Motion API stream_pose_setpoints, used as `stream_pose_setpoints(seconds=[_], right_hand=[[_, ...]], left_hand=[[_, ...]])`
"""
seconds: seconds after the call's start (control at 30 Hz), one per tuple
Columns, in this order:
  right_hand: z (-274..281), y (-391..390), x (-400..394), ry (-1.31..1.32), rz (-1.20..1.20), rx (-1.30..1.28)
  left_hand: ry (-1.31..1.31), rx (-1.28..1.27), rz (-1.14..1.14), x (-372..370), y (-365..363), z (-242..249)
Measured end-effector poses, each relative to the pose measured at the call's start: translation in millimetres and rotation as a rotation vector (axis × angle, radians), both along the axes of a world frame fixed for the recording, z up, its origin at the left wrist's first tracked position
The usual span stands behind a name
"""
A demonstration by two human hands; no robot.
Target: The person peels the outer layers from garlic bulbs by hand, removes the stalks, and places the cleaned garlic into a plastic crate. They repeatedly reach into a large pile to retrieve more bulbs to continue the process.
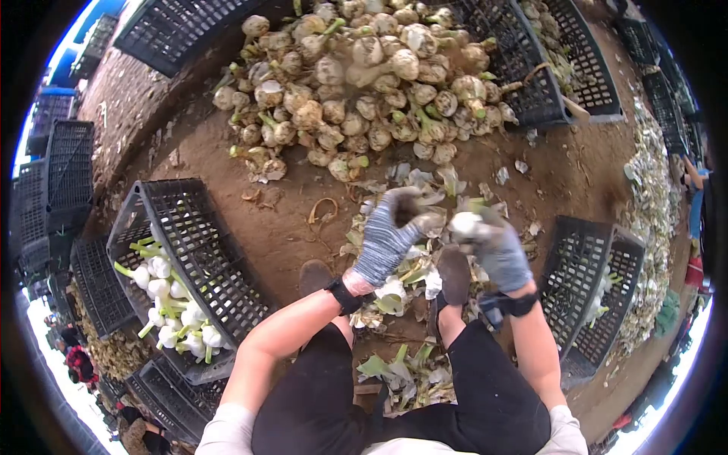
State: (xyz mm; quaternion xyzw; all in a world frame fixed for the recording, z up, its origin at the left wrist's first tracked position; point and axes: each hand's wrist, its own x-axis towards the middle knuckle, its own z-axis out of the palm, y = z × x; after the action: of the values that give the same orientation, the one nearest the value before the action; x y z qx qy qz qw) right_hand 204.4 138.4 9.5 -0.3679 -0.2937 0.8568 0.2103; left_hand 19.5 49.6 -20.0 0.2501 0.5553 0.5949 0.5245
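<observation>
My right hand [500, 254], in a grey knit glove, grips a garlic bulb [465, 224] whose white, peeled side faces my left hand. Motion smears the fingers there. Just left of it, my left hand [388, 236], gloved too, has its fingers curved and the thumb apart, with nothing visible between them. Loose garlic skins and leaf scraps [394, 294] lie beneath both hands, around my shoes. Ahead rises a large heap of unpeeled, soil-stained garlic bulbs [356, 83] with cut stems.
At left, a tilted black crate [220, 258] holds clean white garlic bulbs [171, 292] with green stems. Another black crate [580, 280] with some bulbs stands at right. More crates [523, 61] border the heap. Skins [648, 220] pile along the far right; other people are at the edges.
</observation>
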Motion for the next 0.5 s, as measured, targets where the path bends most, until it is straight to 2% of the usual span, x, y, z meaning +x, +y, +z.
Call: stream_pose_setpoints(seconds=[0.07, 0.1, 0.13, 0.17, 0.2, 0.27, 0.33, 0.37, 0.4, 0.43, 0.47, 0.5], right_hand=[[0.4, 8.7, 53.1, 0.082, -0.289, -0.123], [11.6, 13.5, 77.3, 0.425, -0.343, -0.193], [23.6, 13.3, 92.4, 0.769, -0.390, -0.260], [21.5, 4.1, 98.0, 0.773, -0.381, -0.250], [12.0, -6.6, 105.7, 0.784, -0.332, -0.343], [-14.2, -23.8, 126.1, 0.792, -0.242, -0.493], [-27.0, -16.6, 142.8, 0.792, -0.161, -0.567], [-20.8, -2.0, 146.2, 0.790, -0.120, -0.587], [-9.1, 6.9, 119.0, 0.311, 0.034, -0.331], [-2.0, 9.7, 75.5, -0.181, 0.149, -0.089], [-3.0, 14.1, 49.2, -0.242, 0.370, 0.003], [-5.4, 10.4, 26.3, -0.358, 0.530, 0.284]], left_hand=[[0.337, -0.008, 0.276, -16.2, -5.1, -28.5], [0.217, 0.037, 0.369, -31.1, -9.2, -57.2], [0.568, -0.092, 0.395, -48.2, -12.2, -61.8], [0.786, -0.210, 0.353, -65.0, -15.2, -63.4], [0.938, -0.270, 0.284, -82.0, -17.2, -84.9], [1.095, -0.271, 0.084, -99.6, -13.2, -102.3], [1.153, -0.483, -0.024, -100.8, -0.5, -108.7], [1.231, -0.376, 0.000, -104.4, 3.0, -116.5], [1.179, -0.504, -0.074, -106.3, 6.4, -118.6], [1.185, -0.447, -0.011, -110.5, 5.2, -133.3], [1.224, -0.487, -0.003, -111.5, 8.8, -128.8], [1.168, -0.459, 0.025, -106.9, 14.2, -100.3]])
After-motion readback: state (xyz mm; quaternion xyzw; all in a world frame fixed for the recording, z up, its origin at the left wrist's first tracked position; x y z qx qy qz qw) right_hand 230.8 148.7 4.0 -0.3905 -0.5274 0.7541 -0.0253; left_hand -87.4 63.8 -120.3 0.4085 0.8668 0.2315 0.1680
